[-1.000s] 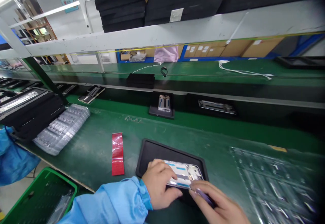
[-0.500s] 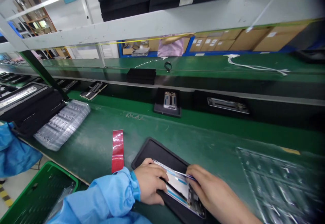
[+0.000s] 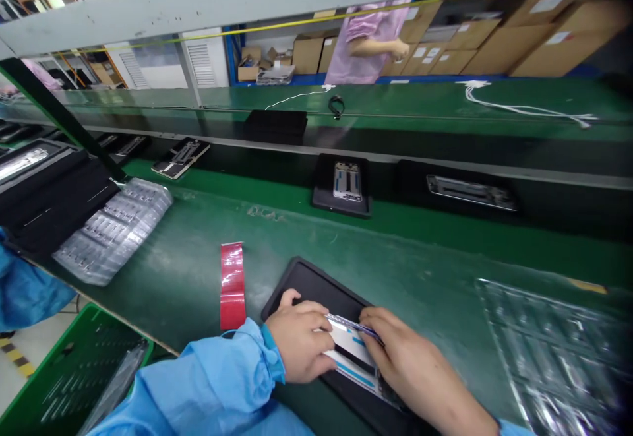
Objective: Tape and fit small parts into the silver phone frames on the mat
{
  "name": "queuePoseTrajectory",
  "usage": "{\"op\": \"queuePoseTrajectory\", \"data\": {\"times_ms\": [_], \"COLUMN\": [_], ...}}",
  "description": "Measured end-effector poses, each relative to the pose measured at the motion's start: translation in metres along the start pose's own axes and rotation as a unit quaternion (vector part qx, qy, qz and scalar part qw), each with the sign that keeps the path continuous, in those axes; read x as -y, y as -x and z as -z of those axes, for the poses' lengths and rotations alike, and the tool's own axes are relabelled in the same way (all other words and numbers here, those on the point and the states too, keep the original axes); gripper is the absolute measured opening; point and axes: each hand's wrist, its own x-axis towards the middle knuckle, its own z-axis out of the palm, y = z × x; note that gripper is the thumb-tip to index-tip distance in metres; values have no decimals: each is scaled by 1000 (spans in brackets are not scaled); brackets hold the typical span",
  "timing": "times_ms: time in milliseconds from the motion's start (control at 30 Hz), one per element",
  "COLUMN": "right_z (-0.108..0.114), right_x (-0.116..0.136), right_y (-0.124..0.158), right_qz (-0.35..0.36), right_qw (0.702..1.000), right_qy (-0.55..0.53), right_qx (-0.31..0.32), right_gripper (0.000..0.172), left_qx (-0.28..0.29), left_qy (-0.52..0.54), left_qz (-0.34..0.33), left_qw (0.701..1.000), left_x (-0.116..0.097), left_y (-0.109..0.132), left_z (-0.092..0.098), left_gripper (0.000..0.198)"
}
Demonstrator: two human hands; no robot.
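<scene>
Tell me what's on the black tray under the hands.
On the black tray lies a pale phone frame with blue strips. The left hand hides one end, the right hand some of the other; what's beneath the frame is covered.

matt black tray [image 3: 310, 283], glossy red strip [image 3: 232, 285], shiny plastic sheet [image 3: 546, 353]

Surroundings of My Station: Items Observed

On the bench [image 3: 198, 278] I record a glossy red strip [image 3: 232, 284], lying flat. To my right I note a clear tray [image 3: 548, 350]; to my left, clear plastic [image 3: 116, 231]. Below the bench's edge I find a green basket [image 3: 74, 363]. Across from me lie a coiled black cable [image 3: 336, 106] and loose white cables [image 3: 524, 105]. Beyond, I observe a person in pink [image 3: 368, 40], forearm bent, near cartons [image 3: 306, 53]. A yellow cord [image 3: 297, 26] runs along the overhead beam [image 3: 247, 0].
</scene>
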Motion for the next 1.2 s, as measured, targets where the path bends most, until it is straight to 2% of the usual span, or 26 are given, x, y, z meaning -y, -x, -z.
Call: {"op": "queuePoseTrajectory", "data": {"times_ms": [367,567,833,1200], "right_z": [5,5,1,9], "right_x": [-4,-7,3,9], "right_y": [-5,1,-2,-6], "right_qz": [-33,-23,-19,1], "right_qw": [998,997,999,998], "right_qy": [-56,-71,-30,34], "right_qx": [9,22,4,45], "right_gripper": [20,25,19,23], "left_qx": [-15,-8,-10,-15], "left_qy": [16,21,16,22], "left_qz": [-11,-5,-6,-7], "left_qw": [1000,1000,1000,1000], "left_x": [4,3,2,2], "left_y": [2,2,1,2], "left_z": [-3,-2,-1,-1], "left_gripper": [22,22,22,21]}}
